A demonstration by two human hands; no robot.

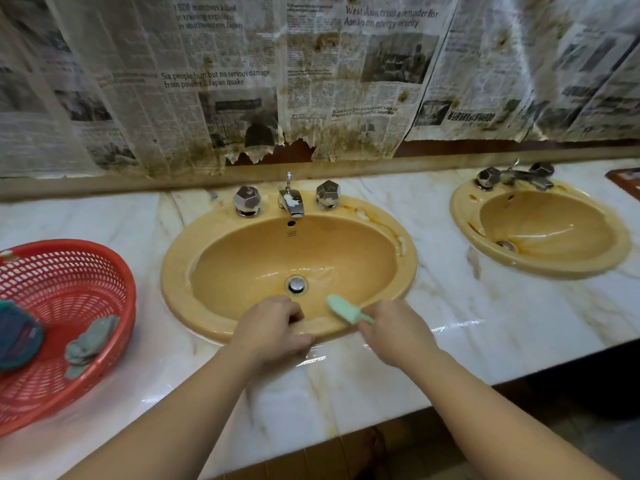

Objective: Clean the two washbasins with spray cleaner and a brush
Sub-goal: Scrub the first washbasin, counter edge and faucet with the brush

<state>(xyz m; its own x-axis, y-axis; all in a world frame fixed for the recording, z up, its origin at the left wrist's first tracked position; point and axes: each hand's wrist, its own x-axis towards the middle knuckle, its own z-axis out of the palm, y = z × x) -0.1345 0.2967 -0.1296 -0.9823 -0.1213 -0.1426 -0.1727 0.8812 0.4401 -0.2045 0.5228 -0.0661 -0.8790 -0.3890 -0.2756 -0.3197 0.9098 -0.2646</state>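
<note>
Currently your right hand [394, 332] grips the green brush [346, 309], bristle head against the near inner wall of the near washbasin [242, 258]. Your left hand [273, 327] curls over that basin's front rim. Second washbasin [540, 223] sits right along the worktop [485, 306]; red basket [114, 271] left.

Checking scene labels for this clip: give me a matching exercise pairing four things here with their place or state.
Things:
1. brush
2. grey cloth
3. near washbasin
4. far washbasin

Places or states:
A. lying in the red basket
B. away on the right of the counter, nobody at it
C. held in the right hand
D. under both hands

Pairs: 1-C, 2-A, 3-D, 4-B
</note>
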